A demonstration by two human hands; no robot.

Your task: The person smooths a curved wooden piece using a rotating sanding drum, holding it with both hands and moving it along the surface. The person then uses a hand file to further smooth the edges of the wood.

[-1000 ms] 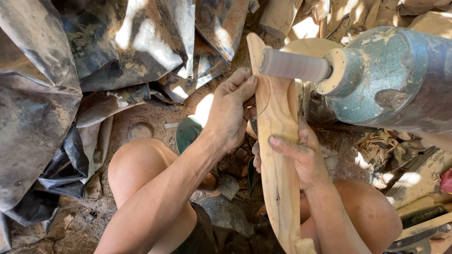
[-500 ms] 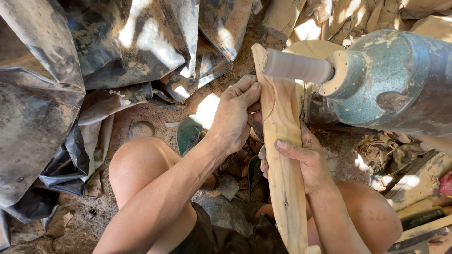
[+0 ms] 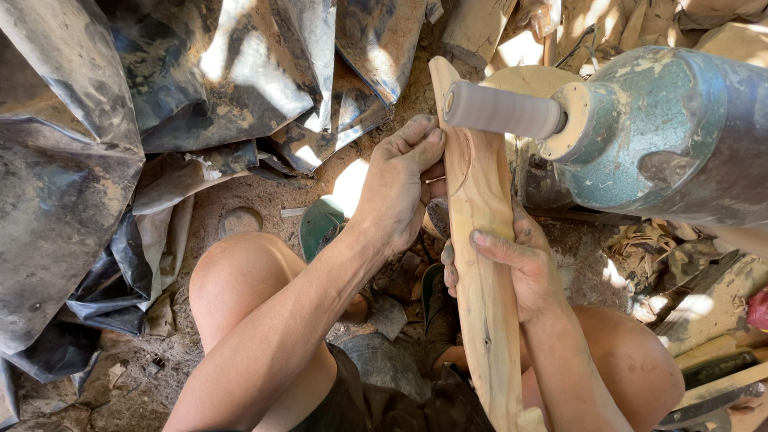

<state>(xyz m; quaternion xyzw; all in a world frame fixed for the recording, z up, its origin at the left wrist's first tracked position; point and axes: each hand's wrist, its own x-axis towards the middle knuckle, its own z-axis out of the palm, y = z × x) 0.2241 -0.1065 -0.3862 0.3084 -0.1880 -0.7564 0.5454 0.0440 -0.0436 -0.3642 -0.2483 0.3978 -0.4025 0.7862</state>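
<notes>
The right hand wrapped its grip around the plank at mid-length. Farther up, the left hand clamped the plank's upper part, which met the grey drum of the teal motor.

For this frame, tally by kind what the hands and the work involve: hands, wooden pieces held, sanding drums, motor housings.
Hands: 2, the left hand and the right hand
Wooden pieces held: 1, the long pale plank
Sanding drums: 1, the grey drum
Motor housings: 1, the teal housing
Total: 5
</notes>
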